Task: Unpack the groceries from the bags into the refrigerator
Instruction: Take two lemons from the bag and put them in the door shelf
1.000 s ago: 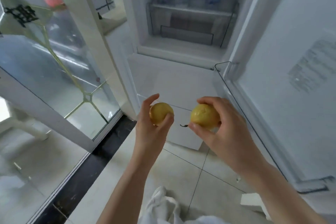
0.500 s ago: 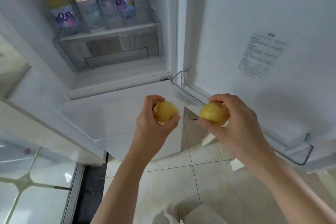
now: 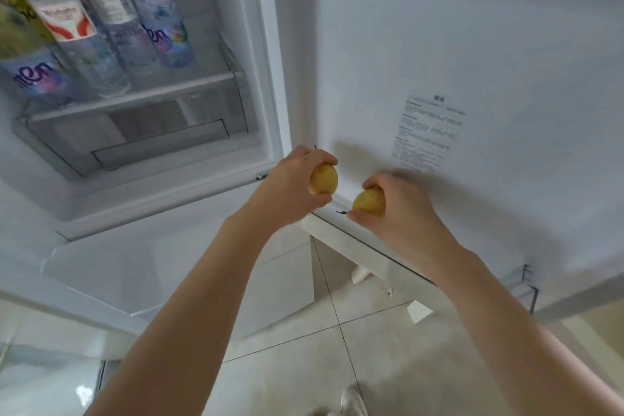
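My left hand (image 3: pixel 290 187) grips a yellow pear (image 3: pixel 324 180) from the left, its stem poking up behind the fingers. My right hand (image 3: pixel 401 209) grips a second yellow pear (image 3: pixel 369 202), its dark stem pointing left. Both hands are raised in front of the open refrigerator, at the lower edge of its white interior wall (image 3: pixel 388 61). The two pears are close together, a small gap between them.
The open refrigerator door's shelf (image 3: pixel 135 101) at the left holds several plastic bottles (image 3: pixel 101 34). A printed label (image 3: pixel 429 132) sticks on the white inner wall. A lower freezer door (image 3: pixel 169 267) stands below. Pale floor tiles (image 3: pixel 304 365) lie underneath.
My view has tilted up and toward the refrigerator. Both hands have risen with their pears from the freezer door level up to the fridge compartment's lower edge, and moved closer together.
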Motion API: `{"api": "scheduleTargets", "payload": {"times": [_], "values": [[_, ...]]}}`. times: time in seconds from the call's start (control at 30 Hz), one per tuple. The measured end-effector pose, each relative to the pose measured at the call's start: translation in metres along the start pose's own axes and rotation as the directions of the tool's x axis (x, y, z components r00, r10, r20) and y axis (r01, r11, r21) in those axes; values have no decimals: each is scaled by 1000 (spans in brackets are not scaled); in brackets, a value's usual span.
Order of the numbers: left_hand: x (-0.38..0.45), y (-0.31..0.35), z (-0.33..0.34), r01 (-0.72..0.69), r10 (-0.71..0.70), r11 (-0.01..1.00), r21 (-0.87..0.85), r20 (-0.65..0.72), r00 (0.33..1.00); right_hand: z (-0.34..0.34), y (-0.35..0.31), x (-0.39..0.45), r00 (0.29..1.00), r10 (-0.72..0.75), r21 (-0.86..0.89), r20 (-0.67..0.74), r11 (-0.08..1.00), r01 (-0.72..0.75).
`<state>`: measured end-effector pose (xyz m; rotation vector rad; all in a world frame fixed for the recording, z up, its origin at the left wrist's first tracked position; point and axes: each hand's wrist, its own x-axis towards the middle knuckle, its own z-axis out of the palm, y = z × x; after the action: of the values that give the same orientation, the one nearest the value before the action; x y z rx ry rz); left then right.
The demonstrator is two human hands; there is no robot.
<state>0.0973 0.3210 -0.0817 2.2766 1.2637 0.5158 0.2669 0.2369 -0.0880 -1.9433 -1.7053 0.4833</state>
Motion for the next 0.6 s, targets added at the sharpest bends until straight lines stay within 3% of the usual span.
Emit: {"api": "scheduleTargets", "payload": {"times": [0.1, 0.23, 0.4, 0.6], "values": [[15, -2, 0, -12, -27, 981, 192, 197, 980, 8, 1, 13, 992, 20, -67, 124, 998, -12], [34, 2, -1, -80, -82, 933, 350, 424, 902, 23, 2, 28, 970, 32, -138, 242, 990, 2], [44, 0, 0, -121, -112, 895, 429, 478, 871, 34, 5, 31, 967, -3, -128, 256, 991, 37], [41, -3, -7, -110, -78, 929, 354, 477, 875, 32, 5, 32, 969, -5, -77, 247, 997, 25]]}}
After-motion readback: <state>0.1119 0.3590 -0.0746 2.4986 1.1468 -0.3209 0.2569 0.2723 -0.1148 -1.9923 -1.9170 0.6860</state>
